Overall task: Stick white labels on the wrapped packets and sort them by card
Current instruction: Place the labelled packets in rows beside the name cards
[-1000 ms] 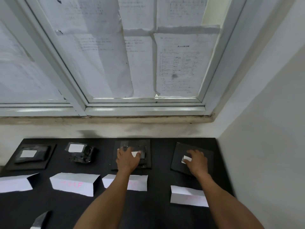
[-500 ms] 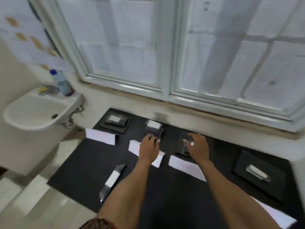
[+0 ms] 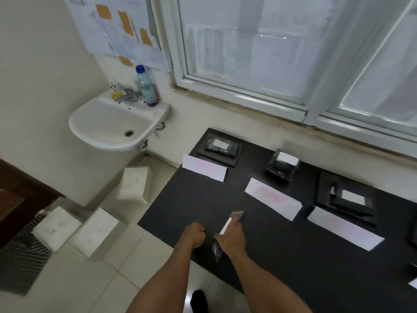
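A long dark wrapped packet point(image 3: 237, 214) with a white label point(image 3: 225, 227) lies near the front left edge of the black table point(image 3: 282, 249). My right hand point(image 3: 232, 237) lies over its middle, fingers curled round it, and both ends stick out. Just to the left, my left hand point(image 3: 194, 236) is a closed fist at the table's edge and holds nothing. Three folded white cards with pink writing point(image 3: 204, 168) point(image 3: 273, 198) point(image 3: 345, 228) stand in a row. Behind them are labelled packets: one on a black tray point(image 3: 220, 146), one loose point(image 3: 283, 163), one on another tray point(image 3: 347, 197).
A white wall sink point(image 3: 117, 123) with a tap and a blue-capped bottle point(image 3: 146, 86) hangs left of the table. Three white boxes point(image 3: 135, 181) point(image 3: 97, 231) point(image 3: 56, 227) lie on the tiled floor below. A window runs along the wall behind the table.
My view has swung left and down. Both hands drew back from the packets at the back row to the front left edge, and my right hand now covers the loose packet there.
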`<state>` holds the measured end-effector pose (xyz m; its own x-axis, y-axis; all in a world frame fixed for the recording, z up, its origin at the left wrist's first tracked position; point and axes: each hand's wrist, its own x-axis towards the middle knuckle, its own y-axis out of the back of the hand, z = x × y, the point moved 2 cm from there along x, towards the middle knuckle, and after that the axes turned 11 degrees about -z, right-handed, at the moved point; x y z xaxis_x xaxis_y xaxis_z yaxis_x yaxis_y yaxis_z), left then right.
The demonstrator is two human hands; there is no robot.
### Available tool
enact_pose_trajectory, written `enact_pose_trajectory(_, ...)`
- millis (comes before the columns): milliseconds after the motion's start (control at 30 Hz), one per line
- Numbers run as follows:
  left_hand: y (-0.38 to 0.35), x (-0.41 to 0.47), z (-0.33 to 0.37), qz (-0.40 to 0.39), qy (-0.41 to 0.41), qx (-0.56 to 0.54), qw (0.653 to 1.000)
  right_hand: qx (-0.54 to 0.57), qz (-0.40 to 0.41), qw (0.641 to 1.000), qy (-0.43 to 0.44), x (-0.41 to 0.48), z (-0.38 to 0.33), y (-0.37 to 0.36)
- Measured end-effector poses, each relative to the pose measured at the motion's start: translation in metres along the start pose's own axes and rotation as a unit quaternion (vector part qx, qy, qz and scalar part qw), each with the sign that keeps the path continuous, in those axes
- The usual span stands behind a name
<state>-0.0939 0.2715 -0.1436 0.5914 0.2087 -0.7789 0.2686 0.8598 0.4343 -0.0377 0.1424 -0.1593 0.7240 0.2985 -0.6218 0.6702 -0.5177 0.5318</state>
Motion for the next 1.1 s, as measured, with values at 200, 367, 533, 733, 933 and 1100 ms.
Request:
enact_pose_trajectory(200,0.031,0.012,-0.016,0.002,-0.021,0.017,1.0,0.032,0.056,0.997,-0.042,0.006,-0.004,-0.004)
enact_pose_trajectory(367,0.056,0.034,-0.004,0.019,-0.06,0.019,0.998,0.039,0.076,0.995,-0.058,0.02,-0.009,-0.003)
enact_pose_trajectory(533,0.079,0.051,0.032,0.12,-0.134,0.029,0.983,-0.023,0.146,0.988,0.036,0.037,-0.03,0.036)
enact_pose_trajectory(733,0.111,0.075,0.081,0.248,-0.189,-0.018,0.95,-0.107,0.171,0.969,0.143,0.122,-0.11,0.119)
enact_pose_trajectory(933,0.162,0.11,0.097,0.312,-0.153,-0.02,0.937,-0.166,0.098,0.962,0.191,0.23,-0.188,0.149)
enact_pose_trajectory(1100,0.192,0.135,0.081,0.343,-0.104,-0.047,0.932,-0.227,0.055,0.956,0.175,0.283,-0.201,0.146)
